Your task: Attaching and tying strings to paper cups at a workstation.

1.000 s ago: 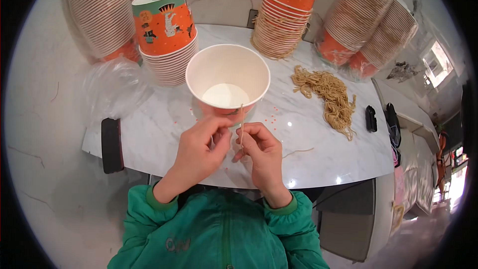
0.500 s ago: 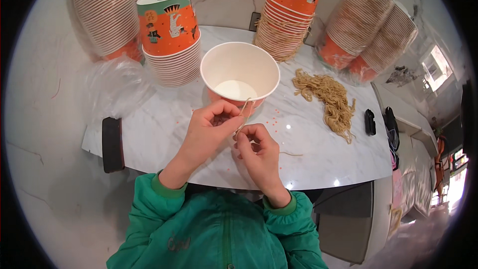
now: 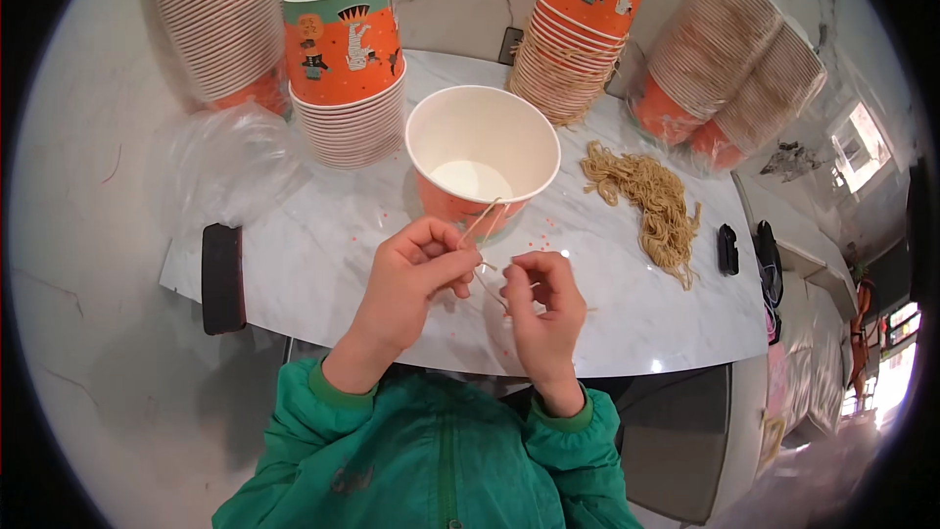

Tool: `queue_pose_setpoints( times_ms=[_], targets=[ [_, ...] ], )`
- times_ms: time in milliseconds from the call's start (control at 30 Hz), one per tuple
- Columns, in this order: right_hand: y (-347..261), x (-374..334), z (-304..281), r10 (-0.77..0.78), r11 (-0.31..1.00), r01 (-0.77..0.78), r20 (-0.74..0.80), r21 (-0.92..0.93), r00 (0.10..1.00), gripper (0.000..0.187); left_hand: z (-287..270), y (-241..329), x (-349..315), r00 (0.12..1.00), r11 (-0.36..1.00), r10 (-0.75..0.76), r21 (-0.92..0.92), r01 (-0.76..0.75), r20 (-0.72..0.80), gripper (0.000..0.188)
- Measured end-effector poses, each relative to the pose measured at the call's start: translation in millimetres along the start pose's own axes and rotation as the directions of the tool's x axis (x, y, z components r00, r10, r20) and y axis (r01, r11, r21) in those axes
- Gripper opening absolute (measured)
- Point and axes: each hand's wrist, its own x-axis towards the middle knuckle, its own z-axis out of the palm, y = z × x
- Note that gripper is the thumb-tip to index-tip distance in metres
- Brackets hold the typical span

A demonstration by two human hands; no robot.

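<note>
The left hand [image 3: 416, 269] and right hand [image 3: 537, 309] meet over the near edge of the table [image 3: 323, 255], each with its grip closed to a fingertip pinch on a thin tan string [image 3: 482, 225]. The string runs from the fingers up to the wall of the open cup [image 3: 482, 152], which stands upright just beyond the hands, white inside and orange outside; it looks fastened at the cup's near side, though the exact joint is too small to tell. So the string seems already attached at the cup, and the work at its loose end, a knot or a loop by the look of it, is not finished. A heap of more strings [image 3: 651, 201] lies to the right, and cup stacks [image 3: 348, 69] stand behind, which suggests many cups remain
</note>
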Motion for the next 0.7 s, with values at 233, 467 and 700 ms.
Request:
queue_pose_setpoints(
  times_ms=[233,467,700],
  targets=[
    [0.1,-3.5,2.8,0.062,0.915,-0.098,0.105,0.391,0.993,0.014,3.7,-14.2,3.8,0.982,0.908,-0.175,-0.373,0.190,0.073,0.003],
    [-1.6,-0.2,15.0,-0.081,0.951,0.066,0.038,0.303,0.996,0.014,0.7,-21.0,-1.2,0.985,0.926,-0.135,-0.339,0.165,0.109,0.005],
    [-6.0,8.9,24.6,-0.195,0.977,0.183,0.110,0.107,0.975,0.006,7.7,-10.4,-9.0,0.993,0.982,-0.061,-0.184,0.041,-0.102,0.007]
  ],
)
